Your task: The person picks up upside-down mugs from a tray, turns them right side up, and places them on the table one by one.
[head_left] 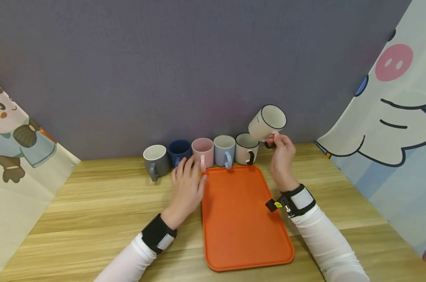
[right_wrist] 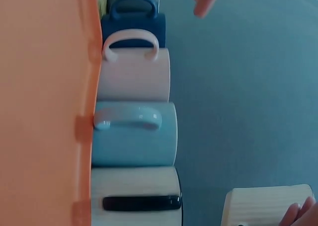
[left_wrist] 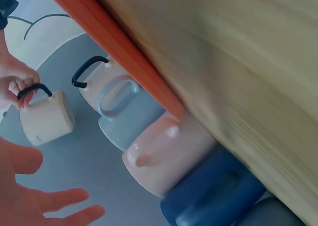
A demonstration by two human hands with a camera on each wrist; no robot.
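Observation:
My right hand (head_left: 282, 154) grips the dark handle of a white mug (head_left: 266, 122) with a black rim, holding it tilted in the air at the right end of a row of mugs. Below it stands another white black-rimmed mug (head_left: 246, 149). Leftward along the row come a light blue mug (head_left: 224, 150), a pink mug (head_left: 201, 150), a navy mug (head_left: 179, 150) and a grey mug (head_left: 156, 160). My left hand (head_left: 187, 186) hovers with fingers extended in front of the navy and pink mugs, and the left wrist view shows nothing in its grasp.
An orange tray (head_left: 244, 219) lies on the wooden table (head_left: 111, 211), its far edge close to the mug handles. Behind the row rises a grey wall (head_left: 163, 70). Cartoon-printed curtains (head_left: 392, 117) hang at both sides.

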